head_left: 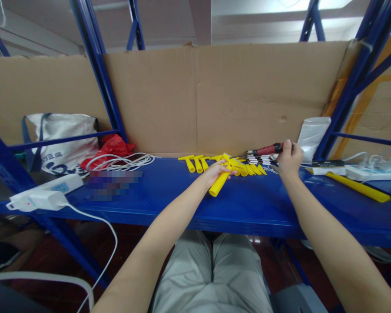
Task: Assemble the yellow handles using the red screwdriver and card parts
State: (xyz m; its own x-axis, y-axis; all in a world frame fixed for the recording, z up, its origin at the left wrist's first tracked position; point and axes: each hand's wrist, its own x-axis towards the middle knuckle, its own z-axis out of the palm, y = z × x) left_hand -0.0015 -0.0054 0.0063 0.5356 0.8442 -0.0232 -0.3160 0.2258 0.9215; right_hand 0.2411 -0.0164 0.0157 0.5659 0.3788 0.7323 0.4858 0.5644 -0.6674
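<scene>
My left hand (215, 174) is closed around a yellow T-shaped plastic tube piece (219, 184), its thick round end tilted toward me. A red and black screwdriver (267, 150) lies nearly level in my right hand (289, 160), gripped by the end of its handle. The thin shaft points left to the top of the held piece; whether the tip touches it I cannot tell. Beside and behind my left hand, several similar yellow pieces (190, 165) stand in a row. Small yellow pointed pieces (256, 169) lie to the right of them, in front of black and white strips (260, 160).
The blue shelf (169, 195) backs onto a cardboard panel (241, 100). On the left are a white power strip (45, 193), coiled cable (130, 163), red plastic bag (112, 148) and cloth bag (65, 143). A silver pouch (313, 134) and long yellow tube (358, 187) are right.
</scene>
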